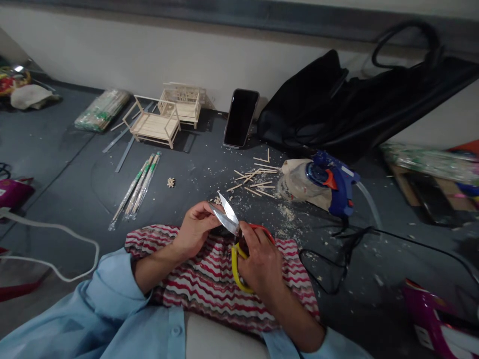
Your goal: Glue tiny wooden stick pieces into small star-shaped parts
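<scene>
My right hand (pixel 262 259) is wrapped round a pair of scissors (pixel 226 214) with red and yellow handles. Their blades are spread and point away to the upper left. My left hand (pixel 196 224) is closed in a pinch close to the blades; whatever sits between its fingertips is too small to make out. Both hands are above a red, white and grey striped cloth (pixel 198 284) on my lap. Beyond the blades lie small cut bits of wood (pixel 216 200). Several loose thin sticks (pixel 258 174) are scattered farther right.
Two miniature wooden furniture frames (pixel 155 124) stand near the wall, beside a phone (pixel 241 119) propped upright. Wrapped sticks (pixel 138 187) and a small wooden flower shape (pixel 171 182) lie left. A blue glue gun (pixel 337 179) rests by a plastic jar (pixel 303 179), its black cable (pixel 348 254) trailing right.
</scene>
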{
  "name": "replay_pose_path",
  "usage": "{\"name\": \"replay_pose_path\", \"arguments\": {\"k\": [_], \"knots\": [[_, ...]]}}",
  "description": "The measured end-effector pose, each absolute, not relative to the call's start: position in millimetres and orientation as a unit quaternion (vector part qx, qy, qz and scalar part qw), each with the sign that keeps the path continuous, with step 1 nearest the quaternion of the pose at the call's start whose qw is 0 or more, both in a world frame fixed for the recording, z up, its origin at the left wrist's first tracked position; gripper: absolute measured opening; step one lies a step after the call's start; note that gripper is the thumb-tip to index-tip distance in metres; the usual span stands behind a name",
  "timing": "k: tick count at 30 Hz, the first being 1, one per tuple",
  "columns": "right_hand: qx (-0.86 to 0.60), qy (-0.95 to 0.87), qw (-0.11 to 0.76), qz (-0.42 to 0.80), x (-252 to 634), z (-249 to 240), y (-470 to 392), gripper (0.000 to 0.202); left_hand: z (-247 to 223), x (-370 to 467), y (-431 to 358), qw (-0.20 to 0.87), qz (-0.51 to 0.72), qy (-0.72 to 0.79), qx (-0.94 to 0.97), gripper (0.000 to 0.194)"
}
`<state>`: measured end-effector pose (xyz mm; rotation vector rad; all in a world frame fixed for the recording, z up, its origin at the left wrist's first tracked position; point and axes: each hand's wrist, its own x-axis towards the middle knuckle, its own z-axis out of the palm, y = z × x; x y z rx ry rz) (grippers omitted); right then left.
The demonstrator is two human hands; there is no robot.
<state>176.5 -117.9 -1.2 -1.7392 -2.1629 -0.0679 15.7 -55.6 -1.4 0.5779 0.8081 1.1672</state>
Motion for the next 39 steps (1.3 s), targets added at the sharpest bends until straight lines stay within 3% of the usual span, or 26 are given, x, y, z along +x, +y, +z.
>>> {"name": "replay_pose_path", "arguments": {"k": [10,20,39], "knots": [[-0.616,-0.764,0.19,-0.014,179.5,-4.4,-119.1,0.045,-3.0,17.1,-57.6,0.717,0.533,0.363,0.266,0.023],[-0.628,-0.724,0.285,0.016,194.2,-4.4,-108.2,0.036,-0.8,14.7,-52.4,0.731,0.535,0.328,0.266,0.02],[-0.587,-0.774,0.236,-0.024,185.8,-1.7,-108.0,0.042,-4.7,11.5,-53.3,0.763,0.5,0.339,0.228,0.031]]}}
